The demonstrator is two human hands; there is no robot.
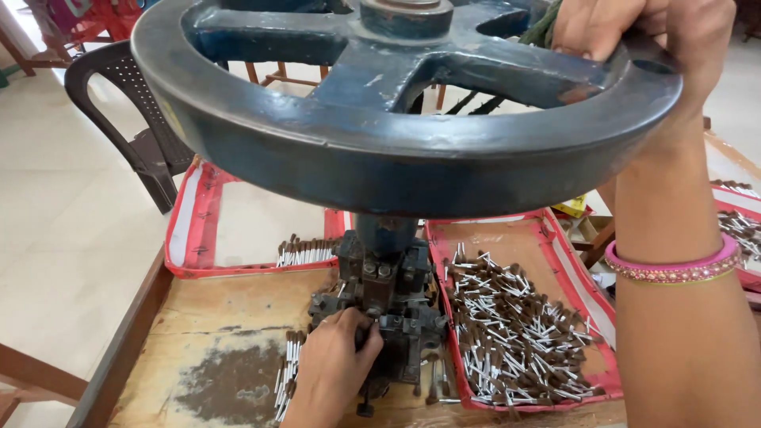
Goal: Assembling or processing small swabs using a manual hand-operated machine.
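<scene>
While the big dark blue handwheel (396,119) fills the far and upper part of the view, the right hand (642,40) lies on its rim at the far right, with the fingers (587,32) bent over the rim and clamped on it; the top of this hand is cut off by the picture edge. On the right forearm sits a pink bangle (674,265). Below the wheel a thick column goes down into the dark metal press (388,301), which stands on the wooden surface (230,317); its upper part is hidden behind the wheel. The left hand (333,364) is near, low in the middle, touching the near left side of the press. Its fingers (349,325) are curled together against the metal parts, but I cannot tell if they hold something small, because the fingertips are hidden. Just left of this hand a small heap of white sticks with brown tips (287,372) lies on the surface, partly covered by the hand. To the right of the press a red tray (602,372) holds many of the same sticks in disorder. Far left, another red tray (190,238) has a short row of sticks in its near right corner. A dark plastic chair (135,119) stands far left on the pale floor, and one more tray is cut off at the right edge.
</scene>
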